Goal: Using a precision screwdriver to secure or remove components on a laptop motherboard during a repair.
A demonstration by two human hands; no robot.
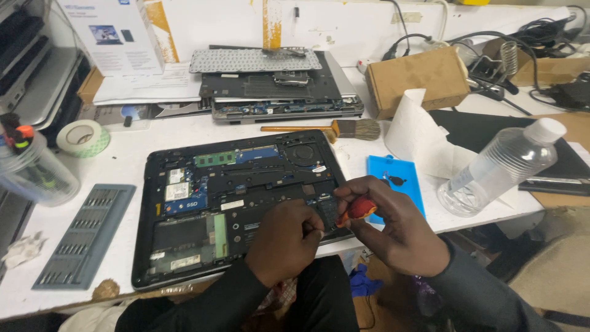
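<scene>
An opened laptop (233,203), underside up with circuit boards exposed, lies on a white tabletop (123,161). At its near right corner, the right hand (393,230) has its grip clenched around a red-handled screwdriver (357,210). The left hand (286,240) pinches at the tip, fingers curled. A blue mat (405,184) lies just beside.

Both arms enter from near edge, dark long sleeves to the wrists. Left hand (284,240): knuckles up, back of hand toward camera, fingers curled under into a loose fist, fingertips pinched at its right side. Right hand (393,230): just right of left hand, wrist bent inward, forearm running off to near right. Thumb and forefinger closed in a pinch grip, remaining fingers curled. Fingertips of both hands nearly meet at centre.
</scene>
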